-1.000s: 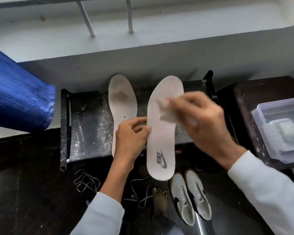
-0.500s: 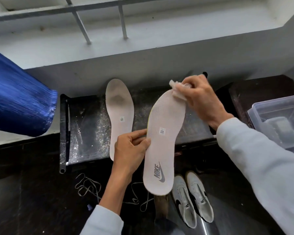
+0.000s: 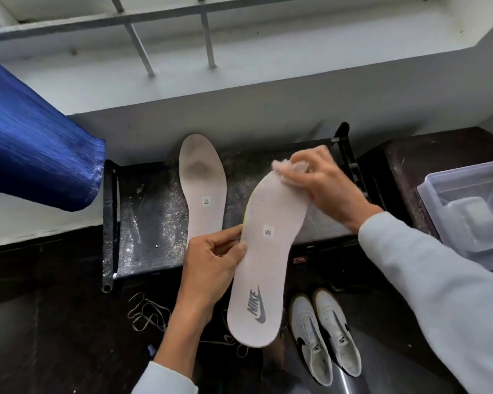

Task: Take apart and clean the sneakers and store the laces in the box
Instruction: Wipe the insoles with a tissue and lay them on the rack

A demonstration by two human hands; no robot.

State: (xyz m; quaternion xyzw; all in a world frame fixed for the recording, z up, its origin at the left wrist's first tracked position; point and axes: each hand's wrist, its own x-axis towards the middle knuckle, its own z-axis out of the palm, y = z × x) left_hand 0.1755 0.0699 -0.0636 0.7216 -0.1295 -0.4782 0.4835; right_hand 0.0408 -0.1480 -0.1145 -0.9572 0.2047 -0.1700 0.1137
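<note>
likely light and floppy, so best gripped at mid-edge. pinching the branded insole [image 3: 265, 268] at its side with the left hand [image 3: 211, 268], thumb and fingers curled on the rim, above the dark stand [image 3: 154, 223]. pressing a pale wipe [image 3: 285, 166] onto its toe end with the right hand [image 3: 322, 189], fingers bunched round the cloth. leaving sneakers [image 3: 324, 334] and loose laces [image 3: 147, 311] on the floor below, clear box [image 3: 444, 191] to the right.

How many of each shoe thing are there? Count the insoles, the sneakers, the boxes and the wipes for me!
Insoles: 2, held insole and other insole
Sneakers: 2, left sneaker and right sneaker
Boxes: 1, clear box
Wipes: 1, wipe
Total: 6
</note>
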